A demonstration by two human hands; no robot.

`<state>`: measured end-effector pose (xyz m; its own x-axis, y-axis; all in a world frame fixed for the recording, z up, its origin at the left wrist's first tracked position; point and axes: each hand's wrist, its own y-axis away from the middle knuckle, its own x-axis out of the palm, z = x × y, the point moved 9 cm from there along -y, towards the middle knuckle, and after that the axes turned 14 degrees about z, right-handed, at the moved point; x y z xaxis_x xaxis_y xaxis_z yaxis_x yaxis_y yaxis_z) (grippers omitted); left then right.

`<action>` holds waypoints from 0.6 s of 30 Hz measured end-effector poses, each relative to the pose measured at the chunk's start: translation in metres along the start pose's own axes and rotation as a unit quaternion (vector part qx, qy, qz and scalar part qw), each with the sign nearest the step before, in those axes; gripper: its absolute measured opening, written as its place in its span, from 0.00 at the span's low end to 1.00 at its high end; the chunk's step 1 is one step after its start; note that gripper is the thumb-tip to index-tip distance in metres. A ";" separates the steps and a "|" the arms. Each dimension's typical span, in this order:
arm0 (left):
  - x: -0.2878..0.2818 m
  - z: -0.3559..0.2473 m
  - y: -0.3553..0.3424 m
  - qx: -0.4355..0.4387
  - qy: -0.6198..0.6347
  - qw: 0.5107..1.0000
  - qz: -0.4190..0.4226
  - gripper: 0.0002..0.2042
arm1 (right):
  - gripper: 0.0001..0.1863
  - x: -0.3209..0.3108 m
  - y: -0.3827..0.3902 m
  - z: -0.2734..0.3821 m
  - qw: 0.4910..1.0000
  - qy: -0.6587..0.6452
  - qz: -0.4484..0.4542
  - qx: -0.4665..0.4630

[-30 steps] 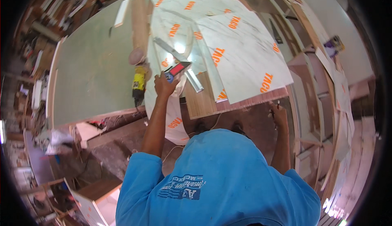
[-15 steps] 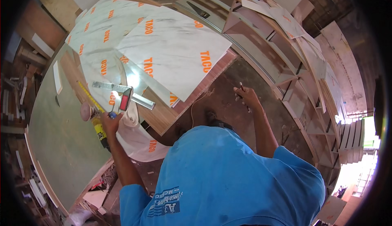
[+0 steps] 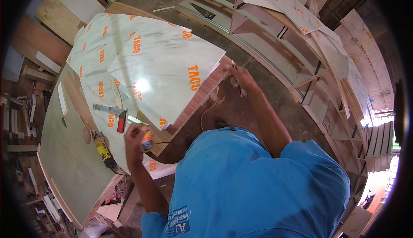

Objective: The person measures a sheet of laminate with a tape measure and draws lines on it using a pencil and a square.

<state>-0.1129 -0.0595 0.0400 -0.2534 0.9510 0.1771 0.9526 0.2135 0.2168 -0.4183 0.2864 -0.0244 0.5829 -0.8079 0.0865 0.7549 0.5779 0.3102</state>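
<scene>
- On the workbench (image 3: 64, 165), white laminate sheets (image 3: 172, 61) with orange print lie stacked; they serve as the landmark for everything else.
- At the near edge of the sheets, the left hand (image 3: 137, 138) is clenched around a small tape measure (image 3: 147, 143) with a yellow body.
- From that hand a pale tape blade (image 3: 122, 53) runs up and away across the sheets, its long axis pointing toward their far left corner; it shows only as a thin blurred streak.
- Off the sheets' right corner, the right hand (image 3: 241, 78) hangs over the bare floor, fingers curled; whether it pinches something small cannot be told.
- Of the two hands the left is the nearer to the tape measure, since it holds it; the right stands well apart, across the sheets' near right edge.
- Just left of the left hand, a metal square (image 3: 111, 111) with a red and black part lies on the sheets.
- Beyond the sheets' left edge, a yellow power tool (image 3: 103, 149) rests on the green board.
</scene>
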 end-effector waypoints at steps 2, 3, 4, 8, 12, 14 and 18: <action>0.032 0.017 -0.018 -0.058 -0.042 0.997 0.000 0.07 | 0.18 -0.008 -0.014 0.019 0.998 -0.060 0.009 -0.022; 0.047 0.029 -0.027 -0.066 -0.075 0.995 0.029 0.08 | 0.18 -0.013 -0.023 0.025 0.992 -0.115 0.017 -0.045; 0.061 0.040 -0.036 -0.078 -0.109 0.989 0.065 0.08 | 0.18 -0.027 -0.033 0.020 0.992 -0.121 0.016 -0.042; 0.071 0.067 -0.048 -0.142 -0.191 0.970 0.048 0.09 | 0.17 -0.048 -0.066 0.008 0.983 -0.148 0.102 -0.045; 0.070 0.071 -0.052 -0.160 -0.252 0.954 0.042 0.11 | 0.20 -0.069 -0.087 0.005 0.985 -0.144 0.083 -0.046; 0.062 0.073 -0.054 -0.172 -0.316 0.932 0.052 0.14 | 0.22 -0.072 -0.096 0.008 0.984 -0.152 0.089 -0.035; 0.059 0.075 -0.054 -0.203 -0.367 0.906 0.057 0.14 | 0.22 -0.081 -0.115 0.008 0.989 -0.121 0.070 -0.043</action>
<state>-0.1664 0.0014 -0.0334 0.1650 0.8865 -0.4324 0.7869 0.1460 0.5995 -0.5551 0.2844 -0.0599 0.6020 -0.7174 0.3506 0.7005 0.6853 0.1993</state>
